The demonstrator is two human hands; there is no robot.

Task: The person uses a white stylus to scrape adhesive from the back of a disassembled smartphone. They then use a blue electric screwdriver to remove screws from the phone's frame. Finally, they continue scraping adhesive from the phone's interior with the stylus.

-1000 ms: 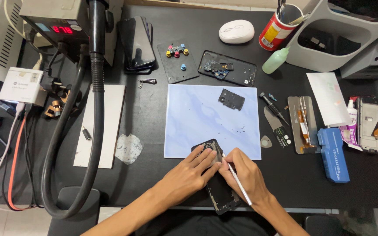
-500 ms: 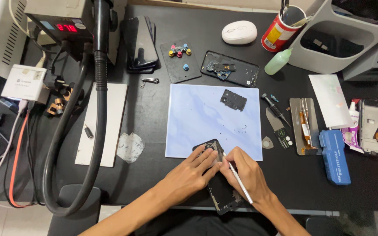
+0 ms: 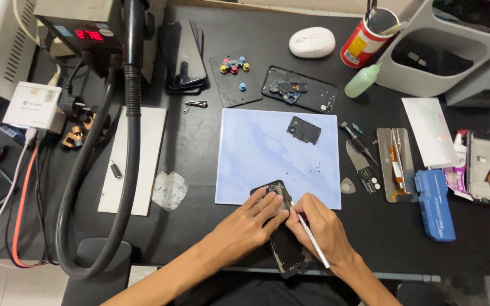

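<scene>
Black glass and plastic under both hands at the lower centre of the frame: an opened black smartphone (image 3: 283,238) lies slantwise on the dark desk (image 3: 199,147), its top end overlapping the lower edge of the pale blue rectangular work mat (image 3: 267,153). The left hand (image 3: 244,226) lies flat across the phone's upper half, fingers stretched out and close together, tips pressing on the body. The right hand (image 3: 320,229) is curled into a pen grip, pinching a thin white rod-like tool (image 3: 310,235) between thumb and fingers; the tool's tip touches the phone just beside the left fingertips. Whether the tip is a blade or a point is too small to tell. On the mat's upper right rests a small black square phone part (image 3: 304,130), well apart from the hands. Right of the mat, a blue rectangular case (image 3: 434,204) lies on the desk. A thick black hose (image 3: 100,187) loops down the left side.
</scene>
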